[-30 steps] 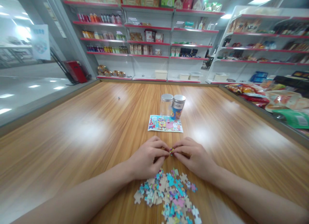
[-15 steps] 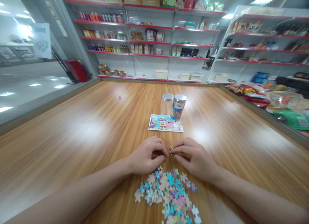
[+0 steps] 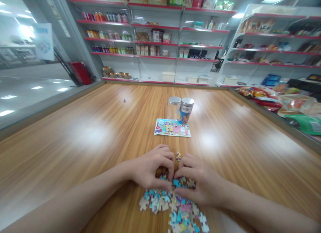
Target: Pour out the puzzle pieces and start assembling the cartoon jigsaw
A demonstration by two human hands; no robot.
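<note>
A loose heap of jigsaw puzzle pieces [image 3: 160, 201], some printed side up and some bare cardboard, lies in front of me. My left hand [image 3: 156, 167] reaches over its far left part, fingers curved and thumb apart from them. From the other side, my right hand [image 3: 197, 176] touches the far right part of the heap, with a gap between thumb and fingers. No piece shows in either hand. Just beyond the fingertips, a small colourful puzzle piece [image 3: 178, 156] rests alone on the wood. Farther off lies a cartoon picture sheet [image 3: 172, 128].
Behind the sheet stand a clear jar [image 3: 174, 108] and a printed can [image 3: 187, 111], both with silver lids. Another tiny piece [image 3: 124, 100] sits far left on the wooden table [image 3: 82, 132]. Snack bags [image 3: 260, 99] line the right edge; stocked shelves [image 3: 155, 27] rise behind.
My right hand has let go of the small colourful piece, which stays on the table. Both hands have come back toward me, over the heap.
</note>
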